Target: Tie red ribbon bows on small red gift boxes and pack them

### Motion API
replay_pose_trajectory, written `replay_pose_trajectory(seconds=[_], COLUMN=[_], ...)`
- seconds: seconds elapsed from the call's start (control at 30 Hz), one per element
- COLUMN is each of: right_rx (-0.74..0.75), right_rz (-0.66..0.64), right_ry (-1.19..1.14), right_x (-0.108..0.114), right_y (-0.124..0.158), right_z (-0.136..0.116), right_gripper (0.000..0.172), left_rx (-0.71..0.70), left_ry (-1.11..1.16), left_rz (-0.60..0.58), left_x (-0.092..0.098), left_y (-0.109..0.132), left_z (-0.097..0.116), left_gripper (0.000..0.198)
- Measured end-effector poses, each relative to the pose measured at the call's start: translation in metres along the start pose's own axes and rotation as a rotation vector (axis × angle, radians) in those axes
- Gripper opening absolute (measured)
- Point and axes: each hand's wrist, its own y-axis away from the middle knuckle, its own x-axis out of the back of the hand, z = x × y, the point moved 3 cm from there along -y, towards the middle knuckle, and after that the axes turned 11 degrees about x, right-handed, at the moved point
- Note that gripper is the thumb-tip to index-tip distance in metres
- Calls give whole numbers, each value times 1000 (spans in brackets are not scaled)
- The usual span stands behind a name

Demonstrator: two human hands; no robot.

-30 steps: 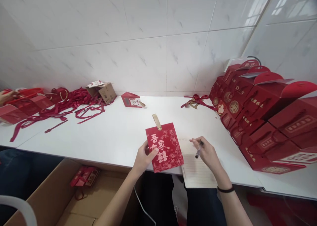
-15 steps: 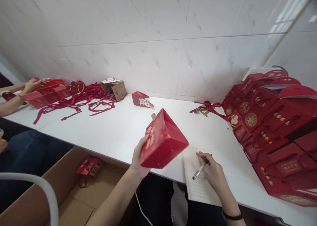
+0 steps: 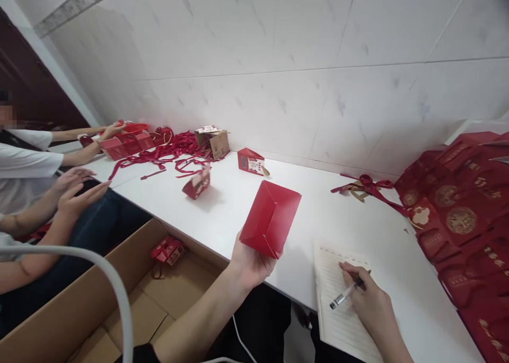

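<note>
Red folded-card gift box [image 3: 270,218] sits in my left hand [image 3: 248,262], lifted above white table [image 3: 318,230] edge, plain underside toward camera. My right hand [image 3: 368,299] grips silver-black pen [image 3: 347,295] over lined paper notebook [image 3: 338,304]. Co-worker's hands [image 3: 75,190] hover flat at left, near open brown cardboard carton [image 3: 79,299].

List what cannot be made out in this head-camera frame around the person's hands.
- Head view: the red box in the left hand shows only plain faces; any print is turned away.
- The notebook is cut off by the bottom edge; the right hand with the pen covers part, and any writing is too faint.
- The stacked red boxes run past the right edge.
- The small box farther back is blurred.
</note>
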Motion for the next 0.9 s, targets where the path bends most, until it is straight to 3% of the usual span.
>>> replay_pose_trajectory(seconds=[0.23, 0.7, 0.8, 0.9], right_rx=[-10, -14, -8, 11], right_rz=[-38, 13, 18, 23], right_ry=[28, 70, 80, 91], right_x=[-2, 2, 0, 1], right_y=[0, 1, 2, 2], right_z=[11, 3, 5, 4], right_gripper=[35, 33, 32, 32], left_rx=[20, 31, -134, -583], left_ry=[148, 156, 84, -62], left_rz=[31, 40, 105, 218], left_x=[0, 0, 11, 39], left_y=[4, 9, 8, 11], left_z=[0, 2, 11, 47], left_gripper=[14, 22, 20, 25])
